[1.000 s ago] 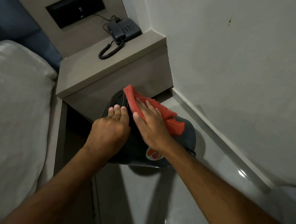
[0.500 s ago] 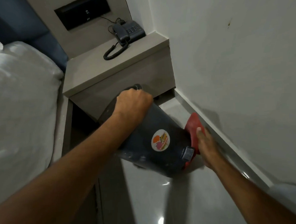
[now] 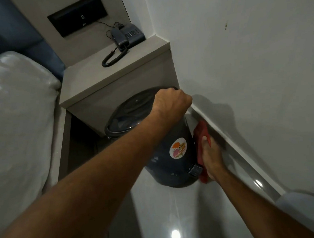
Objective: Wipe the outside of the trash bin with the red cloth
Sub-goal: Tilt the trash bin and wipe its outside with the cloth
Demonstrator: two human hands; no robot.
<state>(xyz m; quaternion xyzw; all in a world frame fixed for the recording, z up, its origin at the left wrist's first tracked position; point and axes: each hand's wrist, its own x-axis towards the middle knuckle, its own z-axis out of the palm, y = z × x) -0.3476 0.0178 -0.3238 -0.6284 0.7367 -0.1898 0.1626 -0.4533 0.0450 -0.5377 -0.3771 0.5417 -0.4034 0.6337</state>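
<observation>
The dark blue trash bin (image 3: 163, 165) with a round colourful sticker stands tilted on the glossy floor, its lid toward the nightstand and a pedal at its lower right. My left hand (image 3: 171, 102) is closed over the bin's top rim at the lid. The red cloth (image 3: 201, 133) lies flat against the bin's right side, between the bin and the wall's skirting. My right hand (image 3: 210, 159) presses the cloth onto the bin; part of the cloth is hidden behind the bin and my hand.
A grey nightstand (image 3: 115, 79) stands just behind the bin, with a dark corded telephone (image 3: 126, 37) on top. The white bed (image 3: 19, 123) fills the left. The white wall and skirting (image 3: 233, 143) run close along the right. Glossy floor (image 3: 165, 216) lies in front.
The bin has been turned so its sticker faces me. My right hand moved the cloth from the top to the bin's right side and now slightly upward. My left hand shifted to the rim.
</observation>
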